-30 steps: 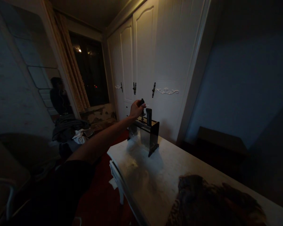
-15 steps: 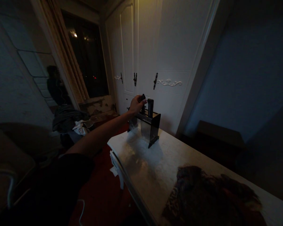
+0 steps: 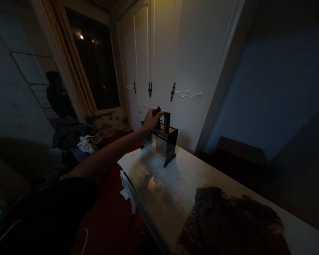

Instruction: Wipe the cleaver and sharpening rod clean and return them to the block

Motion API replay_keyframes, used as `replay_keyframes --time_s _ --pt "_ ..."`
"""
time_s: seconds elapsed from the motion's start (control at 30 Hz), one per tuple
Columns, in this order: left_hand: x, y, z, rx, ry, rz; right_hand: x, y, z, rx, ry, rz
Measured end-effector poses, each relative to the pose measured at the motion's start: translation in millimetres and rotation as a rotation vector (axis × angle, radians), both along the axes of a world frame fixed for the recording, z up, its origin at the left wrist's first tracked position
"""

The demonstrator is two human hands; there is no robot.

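Observation:
At the far end of the white table (image 3: 186, 170) stands a knife block (image 3: 161, 147) with shiny, see-through-looking sides and a black frame on small feet. My left hand (image 3: 150, 121) reaches over it, fingers closed around the black handle of a knife (image 3: 158, 110). Any blade of that knife is hidden by the hand and the block. Just to the right, a second black-handled knife (image 3: 167, 122) sticks upright out of the block's top. My right hand is out of the picture.
A dark, patterned cloth (image 3: 234, 223) lies bunched on the near right part of the table. Behind rises a white wardrobe (image 3: 191, 53). Clothes (image 3: 71, 134) are piled at left, near a mirror showing a person (image 3: 55, 94). The floor (image 3: 106, 212) is red.
The whole view has shifted slightly, so things sit a little further left. My left hand stays on the knife handle, its position on the block nearly the same.

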State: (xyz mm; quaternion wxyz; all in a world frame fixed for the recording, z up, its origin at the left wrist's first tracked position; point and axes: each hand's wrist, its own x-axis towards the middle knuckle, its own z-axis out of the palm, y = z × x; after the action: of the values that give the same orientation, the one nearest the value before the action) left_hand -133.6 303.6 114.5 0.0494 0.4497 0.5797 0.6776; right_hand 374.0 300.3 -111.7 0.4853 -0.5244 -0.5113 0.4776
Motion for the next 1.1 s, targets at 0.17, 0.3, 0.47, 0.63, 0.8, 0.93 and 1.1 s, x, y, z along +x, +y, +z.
replay_keyframes --time_s 0.17,0.3,0.47,0.63,0.8,0.93,1.1 --pt "29.0 -15.0 25.4 0.280 -0.145 0.291 -10.8 -4.2 2.3 -0.028 -0.015 -0.005" --pt "85.6 -37.8 28.1 0.526 0.039 0.130 -23.4 -16.6 18.0 -0.073 -0.027 -0.037" --pt "180.3 -71.3 -15.8 0.583 0.450 -0.218 -40.3 -33.0 47.2 -0.122 0.042 -0.074" --pt "238.8 -72.0 -87.5 0.343 0.558 -0.631 -47.7 -35.0 53.4 -0.016 0.167 0.013" --pt "264.3 -45.1 -140.7 0.094 0.370 -0.716 -37.9 -29.3 46.4 0.124 0.031 0.080" --pt "269.1 -28.5 -162.7 -0.076 0.266 -0.698 -22.2 -24.5 41.1 0.191 -0.154 0.044" --pt "257.4 -16.8 -174.7 -0.341 0.197 -0.731 4.1 -24.0 40.0 0.208 -0.287 -0.026"
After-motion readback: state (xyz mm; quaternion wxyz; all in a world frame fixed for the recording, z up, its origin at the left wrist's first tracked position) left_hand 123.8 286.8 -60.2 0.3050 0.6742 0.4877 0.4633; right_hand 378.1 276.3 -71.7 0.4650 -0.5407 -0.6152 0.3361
